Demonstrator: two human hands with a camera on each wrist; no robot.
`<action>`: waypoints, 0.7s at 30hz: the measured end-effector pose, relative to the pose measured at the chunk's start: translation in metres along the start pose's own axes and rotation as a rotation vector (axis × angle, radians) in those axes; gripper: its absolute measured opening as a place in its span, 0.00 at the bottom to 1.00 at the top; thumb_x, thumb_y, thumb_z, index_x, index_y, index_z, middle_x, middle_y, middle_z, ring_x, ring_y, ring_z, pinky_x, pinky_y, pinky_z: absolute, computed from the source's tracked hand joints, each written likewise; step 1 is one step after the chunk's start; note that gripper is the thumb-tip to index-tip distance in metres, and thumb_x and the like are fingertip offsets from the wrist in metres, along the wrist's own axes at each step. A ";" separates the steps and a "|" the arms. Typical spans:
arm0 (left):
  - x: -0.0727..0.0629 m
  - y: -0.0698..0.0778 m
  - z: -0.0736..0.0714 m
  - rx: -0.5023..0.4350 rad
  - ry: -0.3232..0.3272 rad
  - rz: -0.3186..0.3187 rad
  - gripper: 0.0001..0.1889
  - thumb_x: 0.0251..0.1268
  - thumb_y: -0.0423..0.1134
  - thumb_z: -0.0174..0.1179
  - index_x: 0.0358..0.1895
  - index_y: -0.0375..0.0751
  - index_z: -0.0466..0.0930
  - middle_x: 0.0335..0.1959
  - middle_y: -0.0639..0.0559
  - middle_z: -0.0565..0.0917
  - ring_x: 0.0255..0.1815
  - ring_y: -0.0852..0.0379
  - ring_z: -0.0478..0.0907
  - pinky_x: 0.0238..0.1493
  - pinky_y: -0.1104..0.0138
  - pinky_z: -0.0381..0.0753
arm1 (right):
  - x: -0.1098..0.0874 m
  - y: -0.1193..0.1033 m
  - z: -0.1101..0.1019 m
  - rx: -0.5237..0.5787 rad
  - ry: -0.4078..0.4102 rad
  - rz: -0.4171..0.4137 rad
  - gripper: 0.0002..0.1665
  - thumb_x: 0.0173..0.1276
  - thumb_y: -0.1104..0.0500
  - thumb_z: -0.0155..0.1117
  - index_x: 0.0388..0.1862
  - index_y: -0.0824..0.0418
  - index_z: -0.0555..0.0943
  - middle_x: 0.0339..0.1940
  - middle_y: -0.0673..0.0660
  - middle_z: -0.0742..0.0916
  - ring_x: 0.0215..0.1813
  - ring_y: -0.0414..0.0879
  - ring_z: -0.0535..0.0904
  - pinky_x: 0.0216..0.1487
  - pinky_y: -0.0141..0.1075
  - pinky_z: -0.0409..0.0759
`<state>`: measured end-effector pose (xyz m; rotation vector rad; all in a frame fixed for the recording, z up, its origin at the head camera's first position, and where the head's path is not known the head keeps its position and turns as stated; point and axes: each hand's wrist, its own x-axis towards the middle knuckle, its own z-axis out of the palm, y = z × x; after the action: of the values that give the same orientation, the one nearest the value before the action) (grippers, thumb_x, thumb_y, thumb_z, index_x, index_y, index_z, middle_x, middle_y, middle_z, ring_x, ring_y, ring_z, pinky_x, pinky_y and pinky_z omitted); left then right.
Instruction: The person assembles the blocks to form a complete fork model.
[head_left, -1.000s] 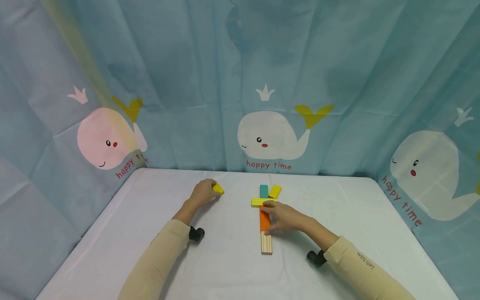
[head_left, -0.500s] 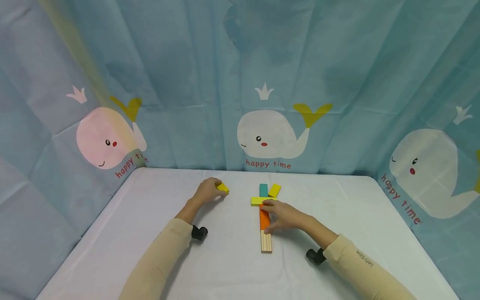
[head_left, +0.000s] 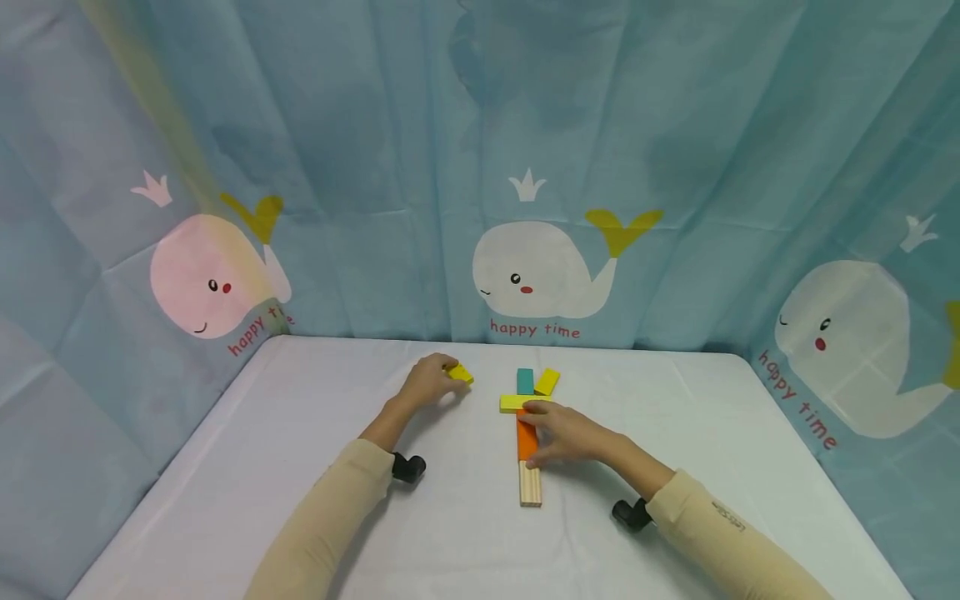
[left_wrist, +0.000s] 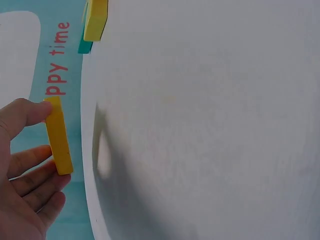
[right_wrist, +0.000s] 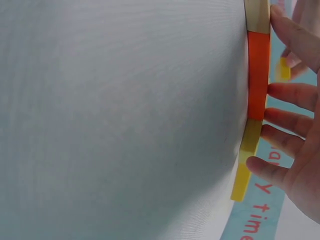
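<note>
My left hand (head_left: pixel 429 382) pinches a small yellow block (left_wrist: pixel 59 136) between thumb and fingers, raised over the white table. Right of it, blocks lie in an upright row: a plain wooden block (head_left: pixel 530 485) nearest me, an orange block (head_left: pixel 527 440), a yellow block (head_left: pixel 512 404) set crosswise, then a teal block (head_left: pixel 525 381). Another yellow block (head_left: pixel 547 382) slants beside the teal one. Over the row lies my right hand (head_left: pixel 570 432), its fingers spread and fairly straight. In the right wrist view its fingertips touch or nearly touch the blocks; it covers the crosswise block's right end.
The white table (head_left: pixel 637 567) stretches around the blocks on all sides. Behind and beside it hangs a blue curtain (head_left: pixel 360 275) printed with whales. A black wrist camera (head_left: pixel 411 468) sits on the left wrist, and another black camera (head_left: pixel 632 515) on the right.
My left hand has carried its yellow block rightward, closer to the row. The right hand and the laid blocks have stayed where they were.
</note>
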<state>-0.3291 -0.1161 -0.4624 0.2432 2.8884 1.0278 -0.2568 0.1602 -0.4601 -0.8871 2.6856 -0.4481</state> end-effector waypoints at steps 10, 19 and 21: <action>0.003 0.010 0.010 0.007 0.062 0.055 0.26 0.59 0.45 0.67 0.58 0.34 0.79 0.59 0.42 0.81 0.61 0.44 0.75 0.66 0.52 0.72 | 0.000 -0.003 -0.001 0.006 -0.015 0.008 0.45 0.56 0.39 0.73 0.70 0.57 0.72 0.74 0.60 0.69 0.72 0.58 0.66 0.70 0.54 0.69; 0.013 0.025 0.021 -0.008 0.014 0.038 0.27 0.59 0.46 0.67 0.59 0.36 0.79 0.59 0.43 0.80 0.60 0.46 0.75 0.66 0.53 0.72 | 0.001 -0.002 -0.001 -0.004 -0.013 0.032 0.46 0.55 0.39 0.73 0.70 0.56 0.72 0.74 0.59 0.69 0.72 0.57 0.67 0.70 0.53 0.69; 0.014 0.028 0.024 -0.013 0.002 0.030 0.27 0.59 0.46 0.67 0.60 0.36 0.78 0.60 0.43 0.80 0.60 0.46 0.75 0.66 0.53 0.72 | 0.002 -0.002 -0.001 0.002 -0.013 0.031 0.46 0.55 0.39 0.73 0.70 0.56 0.72 0.74 0.59 0.69 0.73 0.57 0.66 0.70 0.53 0.69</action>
<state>-0.3366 -0.0773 -0.4635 0.2863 2.8875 1.0511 -0.2577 0.1574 -0.4588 -0.8438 2.6825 -0.4370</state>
